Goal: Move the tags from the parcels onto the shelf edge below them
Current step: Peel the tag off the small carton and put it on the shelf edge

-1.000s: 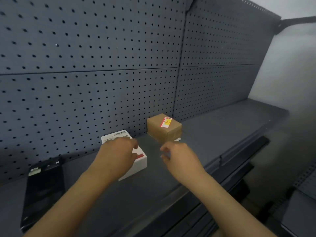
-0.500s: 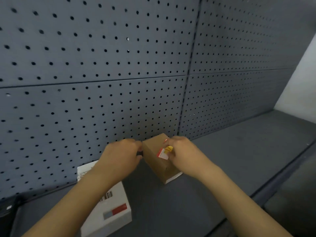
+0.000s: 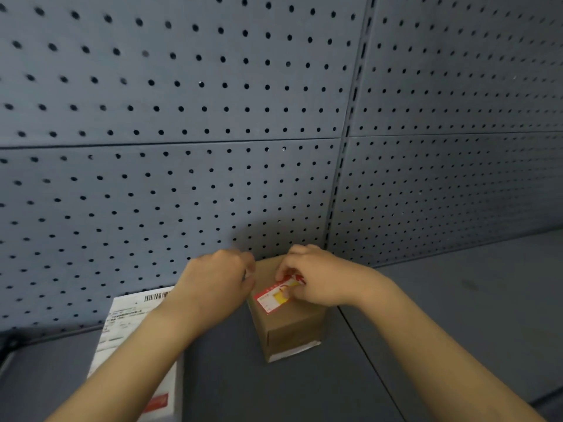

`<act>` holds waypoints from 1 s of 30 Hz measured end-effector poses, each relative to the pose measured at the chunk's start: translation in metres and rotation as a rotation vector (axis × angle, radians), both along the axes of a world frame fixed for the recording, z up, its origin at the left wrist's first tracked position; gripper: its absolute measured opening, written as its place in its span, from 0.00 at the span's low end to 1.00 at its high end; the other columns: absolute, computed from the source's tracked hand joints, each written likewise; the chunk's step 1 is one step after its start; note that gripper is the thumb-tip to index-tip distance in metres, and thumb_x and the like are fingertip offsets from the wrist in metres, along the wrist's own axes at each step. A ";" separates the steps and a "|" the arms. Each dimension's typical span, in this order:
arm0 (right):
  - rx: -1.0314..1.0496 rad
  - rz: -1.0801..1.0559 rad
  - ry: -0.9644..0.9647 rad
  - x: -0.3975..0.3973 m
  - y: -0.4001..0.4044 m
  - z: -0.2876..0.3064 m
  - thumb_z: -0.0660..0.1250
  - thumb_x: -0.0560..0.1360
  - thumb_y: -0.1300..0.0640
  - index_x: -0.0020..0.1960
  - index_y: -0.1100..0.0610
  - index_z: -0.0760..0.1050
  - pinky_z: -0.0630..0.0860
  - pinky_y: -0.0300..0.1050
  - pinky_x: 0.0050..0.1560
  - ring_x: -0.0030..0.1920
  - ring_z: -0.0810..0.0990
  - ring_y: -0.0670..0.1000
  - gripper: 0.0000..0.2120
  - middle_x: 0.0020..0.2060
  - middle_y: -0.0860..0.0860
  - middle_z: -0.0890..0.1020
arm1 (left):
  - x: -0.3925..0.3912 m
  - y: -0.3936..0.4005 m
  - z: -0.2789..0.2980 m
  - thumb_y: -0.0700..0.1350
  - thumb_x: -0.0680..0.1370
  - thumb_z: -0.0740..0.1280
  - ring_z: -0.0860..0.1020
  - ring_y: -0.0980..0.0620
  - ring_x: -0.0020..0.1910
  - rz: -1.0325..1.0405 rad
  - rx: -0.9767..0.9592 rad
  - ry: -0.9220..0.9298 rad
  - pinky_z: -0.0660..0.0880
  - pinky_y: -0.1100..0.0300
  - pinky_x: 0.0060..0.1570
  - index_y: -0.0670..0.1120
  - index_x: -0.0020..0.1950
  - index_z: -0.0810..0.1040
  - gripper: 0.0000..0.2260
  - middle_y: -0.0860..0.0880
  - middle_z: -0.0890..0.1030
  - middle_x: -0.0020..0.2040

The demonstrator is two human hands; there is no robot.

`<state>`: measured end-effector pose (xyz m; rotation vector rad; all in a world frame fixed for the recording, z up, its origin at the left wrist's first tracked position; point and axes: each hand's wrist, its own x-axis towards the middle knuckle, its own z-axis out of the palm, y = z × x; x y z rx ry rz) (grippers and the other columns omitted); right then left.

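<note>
Fig.: early stage, judging by layout. L to R on the shelf (image 3: 457, 315): white parcel (image 3: 134, 339) w/ barcode label, near the back wall, partly under my forearm; its red mark is blurred, can't tell if it's a tag. My left hand (image 3: 213, 287) curls against the brown parcel (image 3: 289, 324), steadying it. My right hand (image 3: 316, 278) pinches the red-yellow tag (image 3: 272, 295), which lies on that parcel's top. Count: 2 parcels, 1 sure tag, 0 seen on the shelf edge (out of view).

tag (image 3: 275, 295) on parcel (image 3: 289, 327), box (image 3: 134, 327) left
</note>
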<state>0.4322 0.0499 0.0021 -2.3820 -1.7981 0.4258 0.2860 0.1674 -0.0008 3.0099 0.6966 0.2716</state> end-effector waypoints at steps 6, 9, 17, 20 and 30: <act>-0.070 -0.039 0.067 0.002 0.008 0.009 0.69 0.74 0.49 0.58 0.52 0.73 0.70 0.47 0.61 0.60 0.67 0.51 0.15 0.57 0.51 0.71 | -0.003 0.003 0.002 0.52 0.78 0.60 0.80 0.50 0.48 -0.006 0.000 -0.011 0.78 0.55 0.47 0.53 0.54 0.76 0.08 0.53 0.80 0.52; -0.037 -0.075 0.103 0.000 0.008 0.011 0.70 0.73 0.51 0.56 0.52 0.71 0.70 0.43 0.53 0.56 0.71 0.50 0.14 0.55 0.50 0.73 | -0.007 0.007 0.004 0.52 0.78 0.60 0.80 0.51 0.45 -0.010 0.007 -0.023 0.78 0.56 0.45 0.53 0.53 0.76 0.08 0.53 0.80 0.51; 0.130 -0.203 0.012 -0.015 0.000 0.007 0.71 0.73 0.54 0.48 0.48 0.71 0.73 0.47 0.53 0.52 0.74 0.51 0.09 0.51 0.48 0.77 | -0.019 0.009 0.005 0.51 0.79 0.60 0.79 0.50 0.46 -0.040 0.059 -0.009 0.77 0.57 0.46 0.50 0.54 0.76 0.09 0.51 0.80 0.50; 0.187 -0.246 -0.084 -0.023 -0.004 0.008 0.67 0.75 0.57 0.50 0.49 0.71 0.70 0.47 0.52 0.53 0.75 0.52 0.07 0.50 0.49 0.79 | -0.025 0.010 0.006 0.50 0.79 0.61 0.80 0.48 0.47 -0.054 0.077 -0.014 0.78 0.55 0.48 0.50 0.56 0.75 0.09 0.50 0.80 0.52; 0.364 -0.323 -0.229 -0.082 -0.032 0.004 0.60 0.79 0.55 0.53 0.51 0.78 0.69 0.47 0.53 0.47 0.80 0.52 0.08 0.46 0.49 0.84 | -0.055 -0.002 0.008 0.50 0.79 0.61 0.79 0.48 0.50 -0.145 0.107 -0.043 0.77 0.54 0.51 0.51 0.57 0.75 0.09 0.50 0.80 0.53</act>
